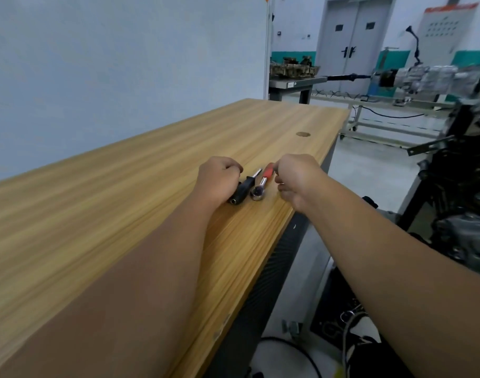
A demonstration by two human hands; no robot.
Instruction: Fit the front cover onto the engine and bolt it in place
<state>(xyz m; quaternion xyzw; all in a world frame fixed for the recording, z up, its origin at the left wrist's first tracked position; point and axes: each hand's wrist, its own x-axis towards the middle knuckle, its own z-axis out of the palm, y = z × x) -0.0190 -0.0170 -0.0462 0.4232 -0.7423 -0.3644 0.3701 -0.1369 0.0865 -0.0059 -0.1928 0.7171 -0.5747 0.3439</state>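
Note:
Two tools lie side by side near the right edge of the wooden table (151, 214). One is a black-handled driver (243, 189) with a thin steel shaft. The other is a ratchet wrench (263, 181) with a red handle and its socket head towards me. My left hand (219, 178) rests on the table as a curled fist, its knuckles against the black handle; nothing shows inside it. My right hand (296, 178) has curled fingers, and its thumb and forefinger meet the far end of the red handle. The dark engine (468, 192) stands blurred at the right edge.
The table's right edge drops to a grey floor with cables (350, 336) and a black bag below. A steel bench (290, 83) with engine parts and a long frame with a gearbox (413, 75) stand at the back. A pale wall runs along the left.

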